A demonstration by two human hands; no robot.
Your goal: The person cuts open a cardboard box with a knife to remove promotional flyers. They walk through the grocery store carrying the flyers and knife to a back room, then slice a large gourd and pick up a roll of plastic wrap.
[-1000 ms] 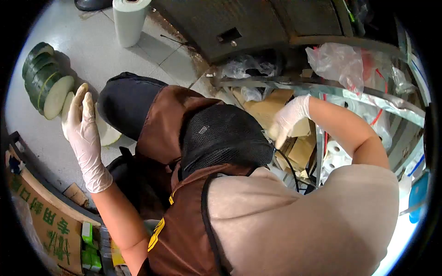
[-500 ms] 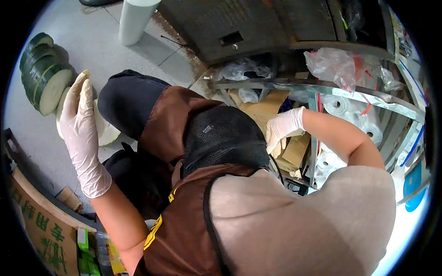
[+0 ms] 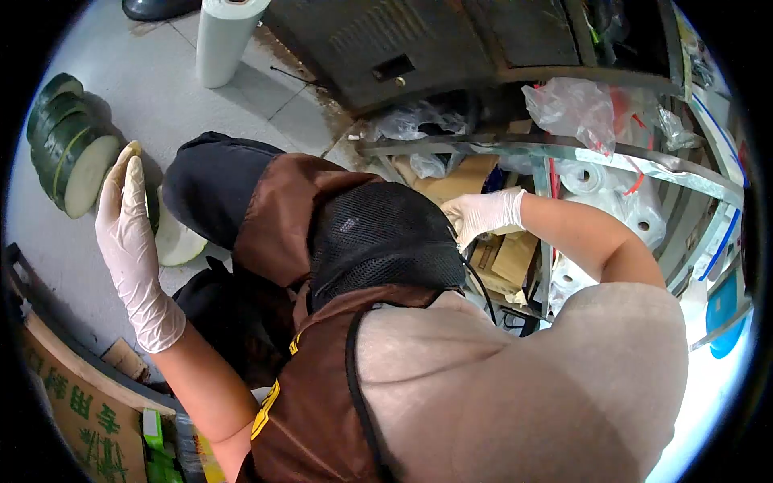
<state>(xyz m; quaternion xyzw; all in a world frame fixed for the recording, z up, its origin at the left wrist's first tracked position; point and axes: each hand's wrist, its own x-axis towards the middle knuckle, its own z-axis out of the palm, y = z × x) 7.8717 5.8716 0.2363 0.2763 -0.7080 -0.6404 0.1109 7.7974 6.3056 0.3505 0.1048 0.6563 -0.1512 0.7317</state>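
My left hand [image 3: 133, 241], in a pale glove, is raised over the floor with its fingers stretched out and nothing visible in it. Beside its fingertips lie thick slices of a dark green gourd [image 3: 90, 173] with pale flesh, and another pale slice [image 3: 179, 235] rests partly behind the hand. My right hand [image 3: 483, 216], gloved too, has its fingers curled at the right edge of a black mesh item [image 3: 382, 237] on my lap. What those fingers pinch is hidden. A black cord [image 3: 481, 288] hangs just below them.
A white roll [image 3: 225, 44] stands on the tiled floor [image 3: 157, 88]. A dark metal cabinet [image 3: 394, 40] is at the top. The metal shelf [image 3: 644, 161] at right holds plastic bags, rolls and brown cardboard [image 3: 511, 258]. A printed box [image 3: 80, 410] sits at lower left.
My right hand has moved up and left to the mesh item's edge, its fingers now curled in. My left hand stays raised beside the slices, with little change. The view has shifted slightly.
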